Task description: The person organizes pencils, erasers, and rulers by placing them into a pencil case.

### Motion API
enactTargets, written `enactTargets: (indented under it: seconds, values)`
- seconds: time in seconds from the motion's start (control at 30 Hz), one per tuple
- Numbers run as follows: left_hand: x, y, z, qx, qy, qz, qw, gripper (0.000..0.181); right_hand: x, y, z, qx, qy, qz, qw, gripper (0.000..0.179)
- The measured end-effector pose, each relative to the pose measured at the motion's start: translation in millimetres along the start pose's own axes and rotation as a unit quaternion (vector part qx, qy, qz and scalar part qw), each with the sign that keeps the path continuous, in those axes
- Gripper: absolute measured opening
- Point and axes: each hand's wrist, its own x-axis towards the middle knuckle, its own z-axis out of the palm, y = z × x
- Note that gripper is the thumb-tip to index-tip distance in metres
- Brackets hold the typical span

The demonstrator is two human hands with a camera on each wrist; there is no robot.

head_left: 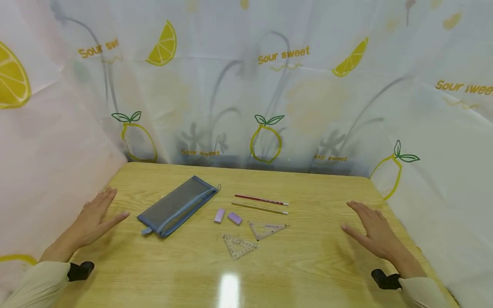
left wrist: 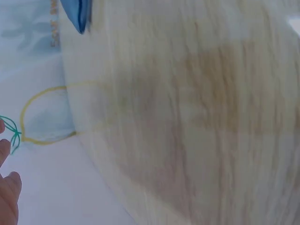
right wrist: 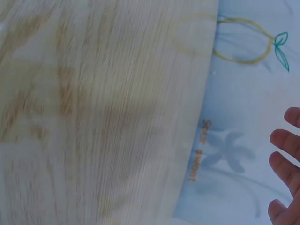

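Note:
My left hand (head_left: 91,220) is held over the table's left edge with fingers extended, holding nothing. Nearest to it lies a blue-grey mesh zip pencil case (head_left: 179,205), its zip side facing right. On the right side my right hand (head_left: 372,231) is likewise stretched out and holds nothing. Between the hands lie a red pencil (head_left: 262,199), a gold-brown pencil (head_left: 259,208), two purple erasers (head_left: 219,215) and two clear set squares, one (head_left: 239,247) nearer me and one (head_left: 265,230) behind it. In the left wrist view only a blue corner of the pencil case (left wrist: 78,11) shows.
The wood-grain table (head_left: 308,265) has a light reflection at its front. A white curtain (head_left: 215,94) printed with lemons and "Sour sweet" encloses the back and both sides. Black wrist straps (head_left: 80,271) circle both wrists.

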Motion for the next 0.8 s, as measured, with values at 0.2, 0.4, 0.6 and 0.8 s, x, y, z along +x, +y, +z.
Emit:
enactTargets:
  seconds: [0.2,0.4,0.6,0.8]
  values:
    - [2.7,13.7,1.7,-0.027,0.029,0.023,0.9990,0.080,5.7,-9,7,0.001,0.046,-0.028,0.9986,0.061]
    - [6.7,32.2,3.9,-0.049,0.058,0.036,0.9965,0.076,12.0,-22,14,0.024,0.071,-0.031,0.9967,0.058]
    - [4.6,44.0,6.4,-0.063,0.110,0.033,0.9913,0.067,15.6,-38,20,0.056,0.086,-0.035,0.9941,0.056]
    - [4.1,51.9,13.1,-0.070,0.158,0.059,0.9832,0.060,15.1,-51,24,0.067,0.117,-0.039,0.9901,0.052]
